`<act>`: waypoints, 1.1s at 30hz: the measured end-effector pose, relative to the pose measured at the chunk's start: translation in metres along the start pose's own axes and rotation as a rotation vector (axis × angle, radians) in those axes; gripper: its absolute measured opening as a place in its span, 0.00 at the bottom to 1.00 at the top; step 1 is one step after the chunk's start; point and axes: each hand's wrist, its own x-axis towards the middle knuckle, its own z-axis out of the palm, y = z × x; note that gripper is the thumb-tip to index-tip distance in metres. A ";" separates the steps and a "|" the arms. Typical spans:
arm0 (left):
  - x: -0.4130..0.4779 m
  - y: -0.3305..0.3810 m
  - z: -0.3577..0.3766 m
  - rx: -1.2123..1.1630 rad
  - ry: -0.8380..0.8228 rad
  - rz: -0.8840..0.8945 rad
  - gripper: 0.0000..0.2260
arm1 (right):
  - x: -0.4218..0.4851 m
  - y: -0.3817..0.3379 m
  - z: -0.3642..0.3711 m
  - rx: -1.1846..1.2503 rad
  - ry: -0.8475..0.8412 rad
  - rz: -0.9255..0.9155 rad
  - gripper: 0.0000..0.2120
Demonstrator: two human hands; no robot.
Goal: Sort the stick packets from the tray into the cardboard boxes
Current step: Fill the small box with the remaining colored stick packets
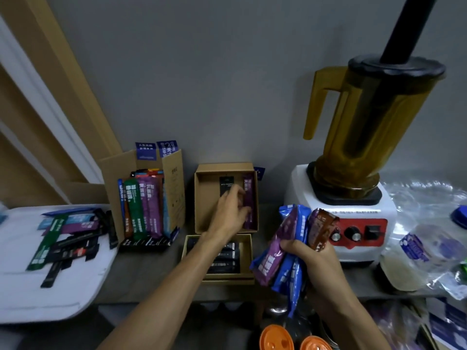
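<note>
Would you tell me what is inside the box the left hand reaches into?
A purple packet along the right wall, a black packet at the back; the left hand covers the middle.

Right of me stands a blender (364,137) — amber jug, white base — crinkled plastic bags (429,238) beside it, two orange lids (276,337) down below.

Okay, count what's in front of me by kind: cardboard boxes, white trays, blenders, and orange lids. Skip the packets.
Cardboard boxes: 3
White tray: 1
Blender: 1
Orange lids: 2
Total: 7
</note>
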 end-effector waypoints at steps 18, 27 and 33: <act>-0.108 -0.005 -0.070 -0.277 -0.228 0.060 0.08 | 0.011 0.021 0.060 0.037 0.064 -0.129 0.17; -0.101 -0.013 -0.080 -0.411 -0.090 -0.115 0.08 | 0.007 0.003 0.043 0.146 0.210 -0.159 0.19; -0.107 -0.011 -0.075 -0.265 0.113 -0.031 0.11 | 0.002 -0.016 0.050 0.197 0.055 -0.054 0.23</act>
